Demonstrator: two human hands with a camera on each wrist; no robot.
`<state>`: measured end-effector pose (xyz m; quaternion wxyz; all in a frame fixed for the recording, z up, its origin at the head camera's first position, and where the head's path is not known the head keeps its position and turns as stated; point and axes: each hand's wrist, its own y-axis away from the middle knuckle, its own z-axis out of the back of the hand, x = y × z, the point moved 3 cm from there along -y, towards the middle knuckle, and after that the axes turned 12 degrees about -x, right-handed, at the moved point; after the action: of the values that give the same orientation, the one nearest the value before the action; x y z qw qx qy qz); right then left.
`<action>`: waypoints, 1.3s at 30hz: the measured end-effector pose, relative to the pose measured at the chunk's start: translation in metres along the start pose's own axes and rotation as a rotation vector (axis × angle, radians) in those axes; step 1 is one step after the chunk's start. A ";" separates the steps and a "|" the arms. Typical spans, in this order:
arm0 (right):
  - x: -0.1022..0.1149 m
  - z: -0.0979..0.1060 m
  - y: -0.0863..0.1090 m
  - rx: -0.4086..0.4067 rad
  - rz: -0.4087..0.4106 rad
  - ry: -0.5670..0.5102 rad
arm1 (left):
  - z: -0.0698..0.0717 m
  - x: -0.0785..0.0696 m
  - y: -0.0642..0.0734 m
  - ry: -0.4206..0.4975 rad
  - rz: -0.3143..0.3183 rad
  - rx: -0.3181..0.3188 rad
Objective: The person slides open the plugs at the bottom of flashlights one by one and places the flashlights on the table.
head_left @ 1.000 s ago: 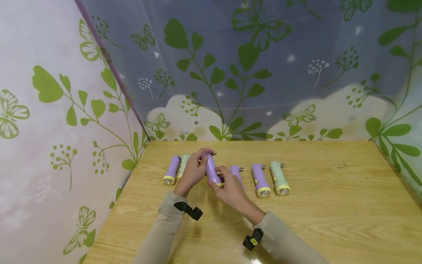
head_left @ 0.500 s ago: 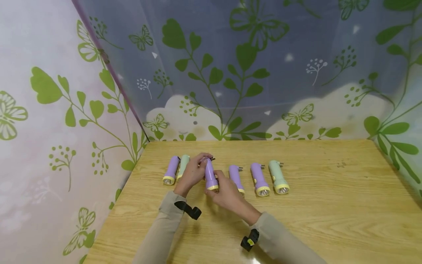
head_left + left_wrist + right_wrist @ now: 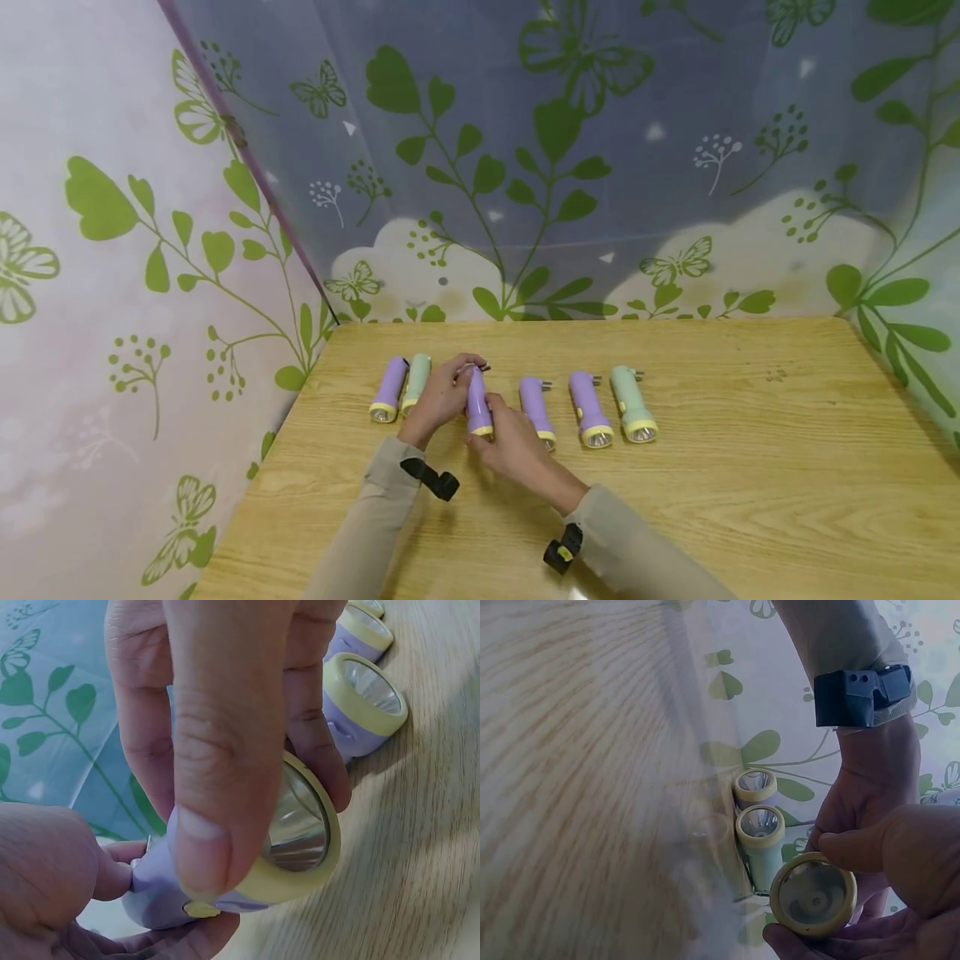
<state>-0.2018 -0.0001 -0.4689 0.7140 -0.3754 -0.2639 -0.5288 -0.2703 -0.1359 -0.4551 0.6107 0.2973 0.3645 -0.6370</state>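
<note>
A purple flashlight (image 3: 477, 402) with a yellow rim and folding prongs is held between both hands, near the middle of the row. My left hand (image 3: 444, 392) grips its plug end. My right hand (image 3: 517, 446) grips the lamp end, with the thumb lying across the body in the left wrist view. There, the lamp's reflector (image 3: 304, 832) faces the right side of the picture, and a yellow switch (image 3: 202, 909) shows underneath. In the right wrist view the round lens (image 3: 814, 895) faces the camera. Whether the flashlight touches the table is hidden.
Left of the hands lie a purple flashlight (image 3: 389, 389) and a green one (image 3: 417, 383), close together. To the right lie two purple flashlights, one nearer (image 3: 537, 410) and one farther (image 3: 590, 408), then a green one (image 3: 634, 402). A patterned cloth (image 3: 570, 275) hangs behind the wooden table (image 3: 750, 500).
Both hands have brought the purple flashlight lower and a little toward the person. The right hand has shifted left and down, uncovering the neighbouring purple flashlight.
</note>
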 end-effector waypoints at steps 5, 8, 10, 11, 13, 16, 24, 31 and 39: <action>-0.004 -0.004 0.001 0.009 0.019 -0.006 | -0.003 0.002 0.000 -0.045 0.003 0.008; -0.005 -0.005 0.002 0.005 0.024 0.008 | -0.006 0.004 0.000 -0.044 0.018 0.024; -0.006 -0.005 0.002 0.003 0.021 0.021 | -0.007 0.006 -0.001 -0.037 0.027 0.032; -0.007 -0.005 0.002 0.004 0.020 0.025 | -0.007 0.007 -0.001 -0.035 0.026 0.035; -0.007 -0.004 0.003 0.007 0.020 0.033 | -0.008 0.008 -0.001 -0.037 0.020 0.042; -0.007 -0.004 0.003 0.001 0.034 0.040 | -0.009 0.009 -0.001 -0.057 0.007 0.037; -0.009 -0.006 0.002 -0.005 0.066 0.081 | -0.013 0.013 -0.002 -0.125 -0.003 0.017; -0.010 -0.007 0.001 0.002 0.073 0.102 | -0.016 0.014 -0.003 -0.148 0.020 0.026; -0.011 -0.009 0.003 0.007 0.052 0.117 | -0.020 0.018 -0.004 -0.163 0.025 0.056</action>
<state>-0.2025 -0.0011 -0.4837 0.7429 -0.3484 -0.2138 -0.5302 -0.2769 -0.1296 -0.4805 0.6379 0.2659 0.2920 -0.6612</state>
